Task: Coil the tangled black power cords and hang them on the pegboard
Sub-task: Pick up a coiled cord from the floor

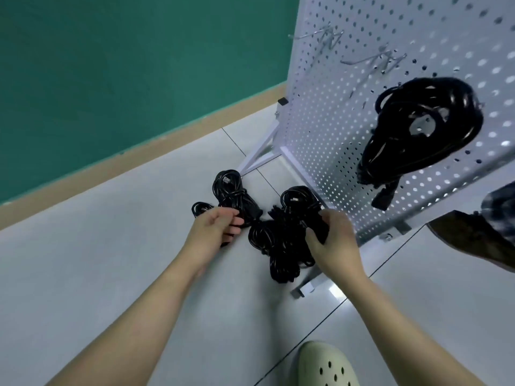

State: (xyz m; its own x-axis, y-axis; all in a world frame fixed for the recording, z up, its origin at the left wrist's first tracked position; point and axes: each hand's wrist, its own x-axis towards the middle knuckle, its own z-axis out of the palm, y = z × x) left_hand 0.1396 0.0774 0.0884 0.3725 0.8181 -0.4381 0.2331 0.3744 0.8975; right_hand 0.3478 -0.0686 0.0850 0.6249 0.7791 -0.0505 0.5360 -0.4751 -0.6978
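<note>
A heap of tangled black power cords (267, 240) lies on the pale floor at the foot of a white pegboard (328, 112). My left hand (214, 229) curls its fingers round the left bundle of cord (231, 190). My right hand (331, 240) grips the right side of the heap, close to the pegboard's base. One coiled black cord (418, 129) hangs on the pegboard, its plug dangling below. Two bare metal hooks (370, 61) stick out of the board higher up.
The pegboard stands on a white metal frame with feet (306, 288) reaching out over the tiled floor. A green wall with a tan skirting (139, 151) runs behind. A pale clog (326, 366) is at the bottom; another person's dark shoe (473, 238) stands at the right.
</note>
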